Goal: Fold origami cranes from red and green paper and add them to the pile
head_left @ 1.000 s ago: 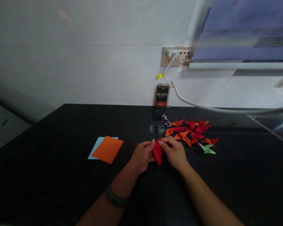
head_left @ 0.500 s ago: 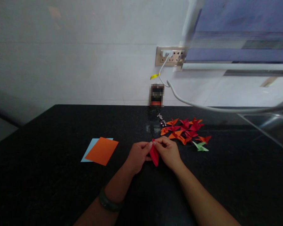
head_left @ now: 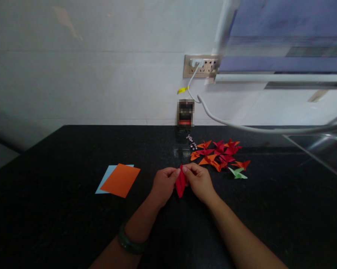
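Note:
A red piece of folded origami paper [head_left: 180, 185], narrow and diamond-shaped, is held between my two hands over the dark countertop. My left hand [head_left: 164, 183] pinches its left edge near the top, thumb in front. On the opposite edge, the thumb and fingers of my right hand [head_left: 199, 181] are closed on the same paper. Its lower point faces me; the fingers behind it are partly hidden. Beyond my right hand lies a group of folded paper cranes, mostly red and orange [head_left: 208, 160], with one pale green crane [head_left: 238, 173] at the near side.
Left of my hands, an orange square sheet [head_left: 120, 180] overlaps a light blue sheet [head_left: 104, 183] on the black countertop [head_left: 58, 224]. A phone-like object, blurred out [head_left: 186, 113], leans on the wall. A white cable [head_left: 241, 127] crosses toward a sink edge [head_left: 311, 155] at right.
The red paper has turned slightly, so its lower point has swung left and a centre crease faces me. Both hands still pinch it near the top.

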`<state>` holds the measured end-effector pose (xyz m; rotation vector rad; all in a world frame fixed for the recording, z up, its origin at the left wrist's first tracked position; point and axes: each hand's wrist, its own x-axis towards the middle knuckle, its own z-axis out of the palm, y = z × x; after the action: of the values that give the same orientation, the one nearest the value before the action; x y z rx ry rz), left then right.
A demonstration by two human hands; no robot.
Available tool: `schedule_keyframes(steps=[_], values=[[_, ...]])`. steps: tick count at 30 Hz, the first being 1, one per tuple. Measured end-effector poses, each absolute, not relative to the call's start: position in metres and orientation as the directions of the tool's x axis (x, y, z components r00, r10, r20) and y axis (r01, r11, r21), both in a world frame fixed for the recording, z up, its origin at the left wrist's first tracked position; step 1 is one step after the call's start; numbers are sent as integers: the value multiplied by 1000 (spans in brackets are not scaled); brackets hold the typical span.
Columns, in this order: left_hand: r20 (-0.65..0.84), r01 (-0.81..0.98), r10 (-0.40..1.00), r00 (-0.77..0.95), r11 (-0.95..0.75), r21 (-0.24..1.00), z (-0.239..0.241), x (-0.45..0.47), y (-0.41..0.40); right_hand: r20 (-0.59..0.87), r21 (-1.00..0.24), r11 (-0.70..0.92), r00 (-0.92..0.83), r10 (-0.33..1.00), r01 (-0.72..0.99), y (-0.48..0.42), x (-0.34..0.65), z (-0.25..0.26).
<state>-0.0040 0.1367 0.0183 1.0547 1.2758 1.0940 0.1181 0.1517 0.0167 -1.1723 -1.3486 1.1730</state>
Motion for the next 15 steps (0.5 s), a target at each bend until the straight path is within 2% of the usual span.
schedule_keyframes(steps=[7, 15], values=[[-47, 182, 997, -54, 56, 982, 13, -7, 139, -2, -1000, -3, -83, 997, -11, 150, 115, 20], [-60, 256, 998, 32, 50, 965, 19, -11, 138, -43, -998, -51, -185, 982, -39, 152, 118, 20]])
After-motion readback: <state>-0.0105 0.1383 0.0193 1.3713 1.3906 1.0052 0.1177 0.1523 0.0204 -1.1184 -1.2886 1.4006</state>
